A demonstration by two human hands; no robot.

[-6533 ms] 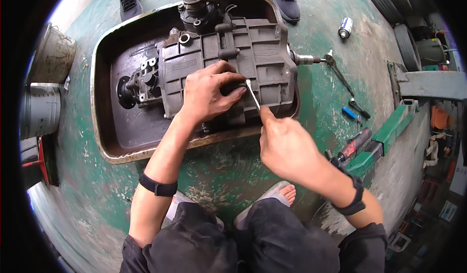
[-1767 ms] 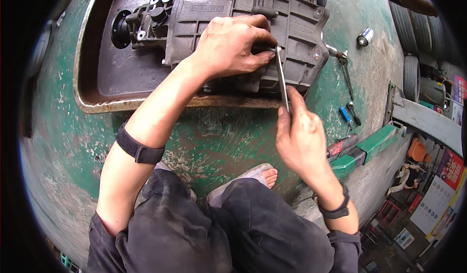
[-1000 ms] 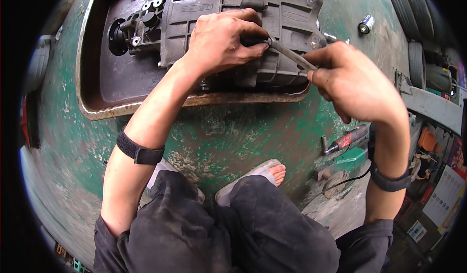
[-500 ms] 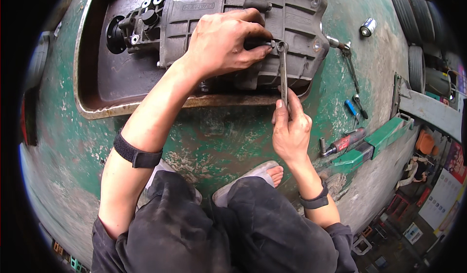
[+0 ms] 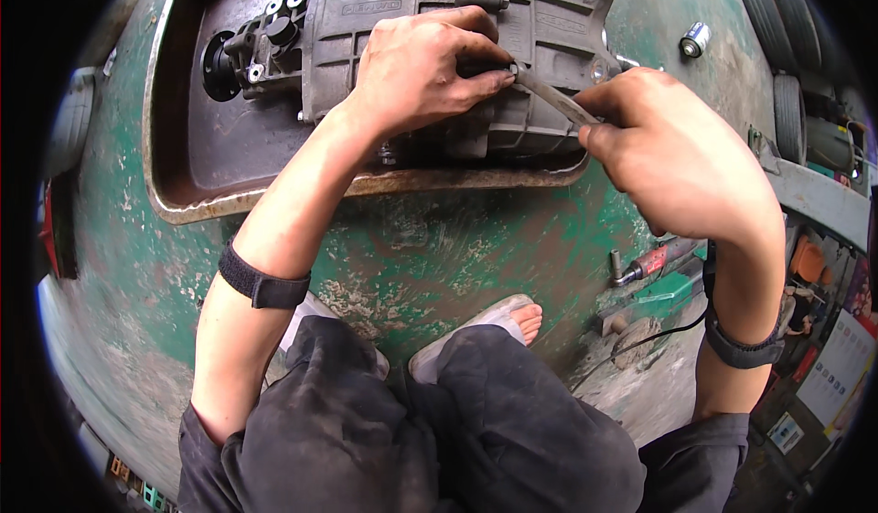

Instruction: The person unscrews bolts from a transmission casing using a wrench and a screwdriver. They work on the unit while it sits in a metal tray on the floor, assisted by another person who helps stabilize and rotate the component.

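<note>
Your right hand (image 5: pixel 672 156), wrist bending, is gripping a wrench (image 5: pixel 553 100) slanting over the ribbed housing (image 5: pixel 558 37) in the tray (image 5: pixel 389 184). Your left hand (image 5: pixel 412 74) is arching palm-down, thumb and fingers nearly meeting beside the wrench's tip; what they're pinching is unclear.

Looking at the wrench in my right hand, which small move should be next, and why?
Perhaps a short, gentle swing of the wrench toward you. Its head is close to the fingertips of your left hand, and your right hand has the handle pointing right, over the ribbed casing, so there seems room for that swing. Whether the head is fully seated, I cannot tell.
</note>
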